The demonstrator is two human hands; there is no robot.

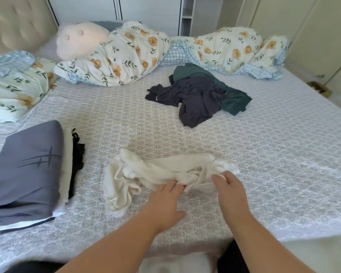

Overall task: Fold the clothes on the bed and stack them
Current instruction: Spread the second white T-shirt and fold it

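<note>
A crumpled cream-white garment (146, 172) lies on the bed (283, 154) near its front edge. My left hand (165, 201) reaches into its near edge, fingertips tucked in the cloth. My right hand (229, 189) grips the garment's right end with curled fingers. At the left stands a stack of folded clothes (28, 174): a grey-blue piece on top, white and black ones under it. A loose heap of a dark navy garment (193, 99) and a dark green garment (230, 95) lies farther back, right of centre.
A floral duvet (126, 56) is bunched along the far side. A floral pillow (14, 85) lies at the left and a pink plush pillow (79, 39) by the headboard. White cabinets stand behind. The bed's right edge drops to the floor.
</note>
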